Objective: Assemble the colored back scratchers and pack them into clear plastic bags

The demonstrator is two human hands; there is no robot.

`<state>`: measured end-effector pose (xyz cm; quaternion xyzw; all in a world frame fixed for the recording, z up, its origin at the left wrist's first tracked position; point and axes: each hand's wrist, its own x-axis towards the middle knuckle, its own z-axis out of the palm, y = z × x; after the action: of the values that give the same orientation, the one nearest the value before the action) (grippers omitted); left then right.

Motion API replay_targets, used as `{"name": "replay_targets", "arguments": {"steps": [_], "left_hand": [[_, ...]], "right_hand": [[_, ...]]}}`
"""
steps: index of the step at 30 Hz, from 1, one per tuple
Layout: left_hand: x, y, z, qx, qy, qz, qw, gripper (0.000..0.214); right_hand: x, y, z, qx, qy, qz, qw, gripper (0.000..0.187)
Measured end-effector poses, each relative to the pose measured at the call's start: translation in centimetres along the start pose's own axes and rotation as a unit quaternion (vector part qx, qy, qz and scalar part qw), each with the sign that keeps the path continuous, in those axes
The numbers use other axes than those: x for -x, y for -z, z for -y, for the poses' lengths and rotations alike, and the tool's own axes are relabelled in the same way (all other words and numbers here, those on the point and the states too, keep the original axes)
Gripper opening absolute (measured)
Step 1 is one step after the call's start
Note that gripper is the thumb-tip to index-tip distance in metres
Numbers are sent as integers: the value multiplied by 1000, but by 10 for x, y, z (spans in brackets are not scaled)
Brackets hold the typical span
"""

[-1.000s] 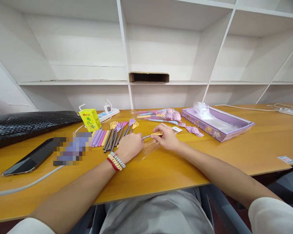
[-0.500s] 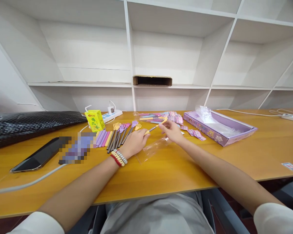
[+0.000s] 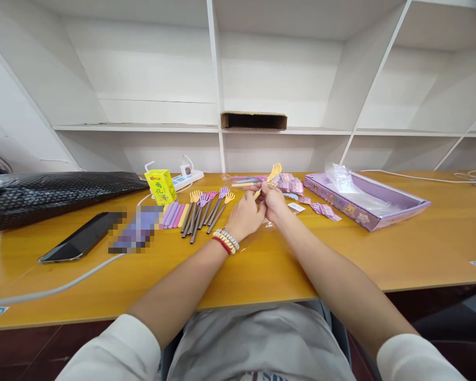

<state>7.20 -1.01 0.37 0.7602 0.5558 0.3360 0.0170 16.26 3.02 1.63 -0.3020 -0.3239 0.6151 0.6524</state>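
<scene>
Both hands meet over the middle of the table on a back scratcher with a yellow claw head (image 3: 275, 172). My left hand (image 3: 246, 216), bracelets at its wrist, is closed around the yellow handle end. My right hand (image 3: 274, 202) grips it just below the claw, which points up and away; the fingers hide most of the rod. To the left lie several back scratchers (image 3: 200, 211) with dark metal rods and purple, pink and yellow claws. Beside them is a row of purple, pink and yellow handle sleeves (image 3: 173, 216). Clear plastic (image 3: 268, 224) lies under my hands.
Small pink packets (image 3: 326, 211) and packaged pieces lie beyond my right hand, near a purple open box (image 3: 365, 203). At left are a yellow drink carton (image 3: 161, 186), a phone (image 3: 79, 238), a white cable (image 3: 83, 276), a power strip (image 3: 188, 180) and a black wrapped bundle (image 3: 63, 198).
My hands have come together: the bare rod that showed between them is now covered. The claw has turned from pointing right to pointing up. The camera view has shifted slightly.
</scene>
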Motion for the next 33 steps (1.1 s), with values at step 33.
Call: {"name": "replay_targets", "arguments": {"steps": [33], "left_hand": [[8,3,1,105,-110,136,979,49]], "right_hand": [[11,7,24,-51,19,23,998,44]]}}
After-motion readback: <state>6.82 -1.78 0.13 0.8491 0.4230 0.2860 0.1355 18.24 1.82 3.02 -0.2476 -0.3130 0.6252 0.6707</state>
